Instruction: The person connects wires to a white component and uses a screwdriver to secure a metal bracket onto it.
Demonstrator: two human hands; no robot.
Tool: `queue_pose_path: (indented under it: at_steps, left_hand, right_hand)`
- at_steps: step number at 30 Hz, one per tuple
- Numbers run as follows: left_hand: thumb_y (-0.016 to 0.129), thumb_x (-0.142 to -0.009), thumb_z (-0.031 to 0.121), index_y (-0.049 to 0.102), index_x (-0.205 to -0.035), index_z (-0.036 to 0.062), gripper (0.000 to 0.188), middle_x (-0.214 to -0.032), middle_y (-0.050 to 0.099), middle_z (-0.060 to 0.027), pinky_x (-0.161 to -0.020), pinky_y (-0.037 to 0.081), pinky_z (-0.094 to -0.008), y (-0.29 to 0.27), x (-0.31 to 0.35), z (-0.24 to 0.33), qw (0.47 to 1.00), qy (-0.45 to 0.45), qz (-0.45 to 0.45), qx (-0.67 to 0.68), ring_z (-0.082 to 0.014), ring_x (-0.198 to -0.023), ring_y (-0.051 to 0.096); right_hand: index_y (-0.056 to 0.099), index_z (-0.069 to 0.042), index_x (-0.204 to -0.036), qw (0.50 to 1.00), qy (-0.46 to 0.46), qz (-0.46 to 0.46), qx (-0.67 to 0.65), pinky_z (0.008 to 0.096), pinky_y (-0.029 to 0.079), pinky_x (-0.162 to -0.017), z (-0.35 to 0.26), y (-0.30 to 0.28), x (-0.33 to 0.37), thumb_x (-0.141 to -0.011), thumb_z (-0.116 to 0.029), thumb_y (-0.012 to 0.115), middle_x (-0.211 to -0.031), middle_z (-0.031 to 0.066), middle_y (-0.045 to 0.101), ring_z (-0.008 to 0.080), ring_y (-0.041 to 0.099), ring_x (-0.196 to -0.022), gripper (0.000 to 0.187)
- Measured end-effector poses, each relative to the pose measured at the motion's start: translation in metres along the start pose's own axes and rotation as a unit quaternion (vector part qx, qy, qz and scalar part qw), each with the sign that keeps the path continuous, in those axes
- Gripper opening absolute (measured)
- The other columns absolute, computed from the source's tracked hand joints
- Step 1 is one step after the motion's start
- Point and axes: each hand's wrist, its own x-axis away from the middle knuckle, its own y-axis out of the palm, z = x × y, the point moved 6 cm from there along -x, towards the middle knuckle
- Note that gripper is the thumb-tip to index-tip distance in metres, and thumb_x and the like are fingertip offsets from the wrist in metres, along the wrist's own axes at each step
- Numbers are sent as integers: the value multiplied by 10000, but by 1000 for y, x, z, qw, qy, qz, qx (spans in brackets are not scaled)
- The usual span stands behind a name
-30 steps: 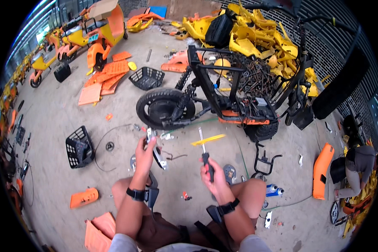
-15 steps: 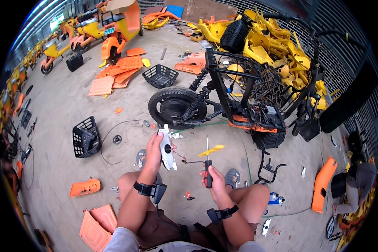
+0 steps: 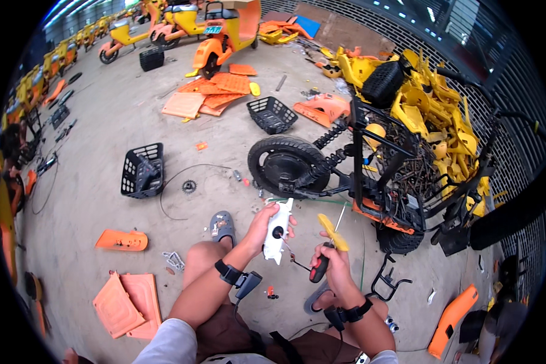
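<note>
My left hand (image 3: 261, 227) is wrapped around a long white plastic housing (image 3: 272, 247). A round black fitting sits in the housing's middle, and thin wires (image 3: 294, 259) run from it toward my right hand. My right hand (image 3: 338, 267) grips a screwdriver (image 3: 319, 269) by its red and black handle, its metal shaft pointing up and away. A yellow plastic piece (image 3: 333, 233) lies across the shaft just above that hand; whether it is threaded on or only touching cannot be told. Both hands are above my knees, with the housing left of the screwdriver.
Ahead to the right stands a stripped scooter frame (image 3: 370, 176) with its rear wheel (image 3: 288, 167). Black baskets (image 3: 142, 171), a small sprocket (image 3: 188, 186), a cable and orange panels (image 3: 127, 303) lie on the floor. Yellow panels (image 3: 431, 97) are heaped behind the frame.
The whole view has shifted, the scene sliding right and up on the left side. The yellow piece sits nearer the screwdriver handle than before. Both hands keep their holds.
</note>
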Motion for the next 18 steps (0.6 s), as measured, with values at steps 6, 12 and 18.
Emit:
queue_pose_path:
  at_steps: [6,12,18]
  left_hand:
    - [387,-985,371,466,-1165,19,403,-923,662,-157,-561,537,-293,-2,-6,-11,998,-24,20,-61,-222,-694,676]
    - [559,-967,243,493,-1184,55,295,-839,614,-76,-556,493,-265,17,-8,-25,998,15,-28,-58,-132,-633,602]
    - [588,-935,217,489,-1199,43,332,-804,567,-39,-497,440,-239,29,-9,-47,993,-6,-75,-92,-91,-587,553]
  right_hand:
    - [461,14,-1233,998,-66,21,2,269,477,-525,13,4,-42,-919,-95,550,-791,48,523,126,547,-602,344]
    - [413,-50,-1181,979,-94,164,70,221,360,-388,16,-7,-58,-946,-130,575,-665,10,471,69,439,-468,296]
    - [352,-38,-1352,951,-167,157,206,214,337,-454,10,-31,-69,-876,-31,615,-916,90,558,83,438,-549,544]
